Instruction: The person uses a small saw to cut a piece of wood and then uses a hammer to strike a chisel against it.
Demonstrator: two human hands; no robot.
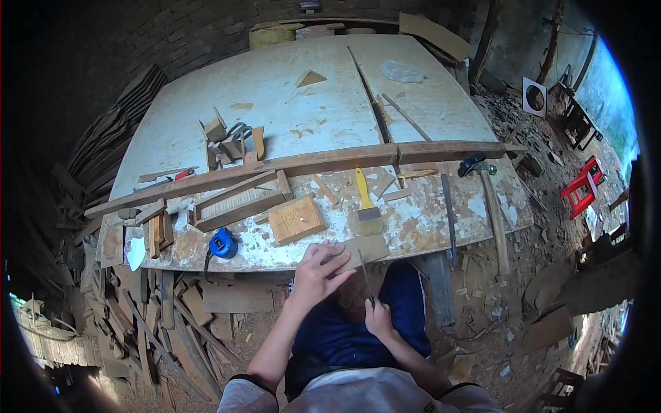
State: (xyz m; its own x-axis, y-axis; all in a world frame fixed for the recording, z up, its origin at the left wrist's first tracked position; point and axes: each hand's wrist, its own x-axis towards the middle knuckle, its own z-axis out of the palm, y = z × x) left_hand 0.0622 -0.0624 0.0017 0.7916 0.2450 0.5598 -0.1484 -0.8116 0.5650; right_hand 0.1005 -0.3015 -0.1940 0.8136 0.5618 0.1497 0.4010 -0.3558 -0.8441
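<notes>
At the table's near edge my left hand [321,272] is closed over the left end of a thin, flat wooden board [372,250], fingers on top. The board's right part rests at the edge. My right hand [378,319], below the edge, is wrapped round the dark handle of a narrow-bladed saw [365,277]. Its blade points up and meets the board's near side; fine teeth are too small to see. Just beyond the board lies a yellow-handled paintbrush [364,193]. Left of it sits a wooden block [297,220] with crumbs on top.
A blue tape measure [222,243] sits near the front edge, left. A hammer [490,206] and a flat file [449,210] lie right. A long wooden beam [303,164] crosses the table [241,82]. Scrap wood [155,323] covers the floor; a red stool [582,187] stands right.
</notes>
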